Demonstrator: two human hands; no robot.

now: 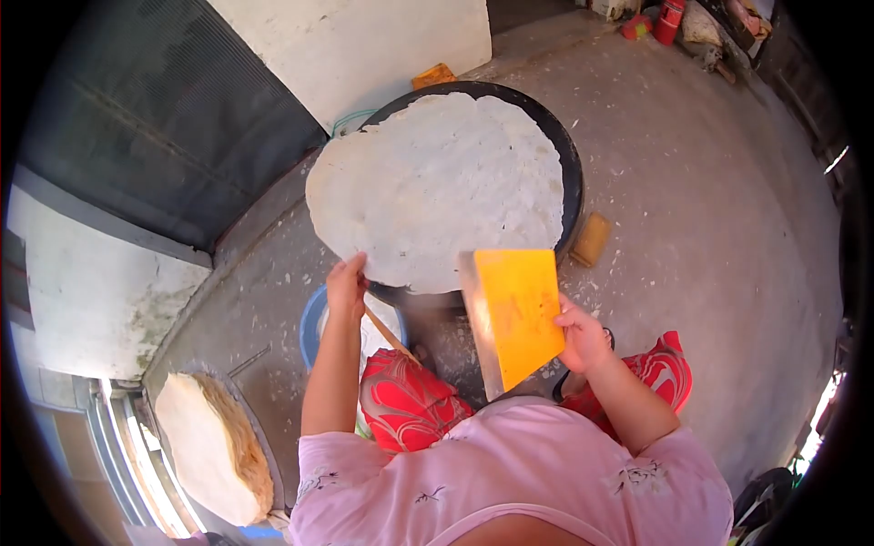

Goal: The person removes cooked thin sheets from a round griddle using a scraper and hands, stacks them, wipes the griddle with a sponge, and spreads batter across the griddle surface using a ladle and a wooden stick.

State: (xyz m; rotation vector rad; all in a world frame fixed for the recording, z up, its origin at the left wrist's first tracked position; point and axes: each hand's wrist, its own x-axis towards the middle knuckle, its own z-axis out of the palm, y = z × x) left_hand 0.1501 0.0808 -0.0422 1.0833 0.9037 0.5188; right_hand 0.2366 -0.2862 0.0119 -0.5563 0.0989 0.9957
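Note:
A large, thin, pale flatbread (437,182) lies over a round black griddle (572,173), overhanging its left side. My left hand (346,289) is closed at the flatbread's near-left edge, fingertips pinching the rim. Below that hand a wooden stick (387,329) slants over a blue bucket (312,328) with whitish contents; I cannot tell whether the hand touches the stick. My right hand (583,338) grips the right side of a flat yellow scraper (517,314) with a pale left edge. The scraper is raised in front of my lap, overlapping the griddle's near rim in view.
At lower left stands a thick stack of flatbreads (205,446). A yellow block (592,238) lies right of the griddle, and another yellow-orange piece (434,75) sits behind it by the white wall (364,45). A red bottle (669,20) stands far back on the concrete floor (710,218).

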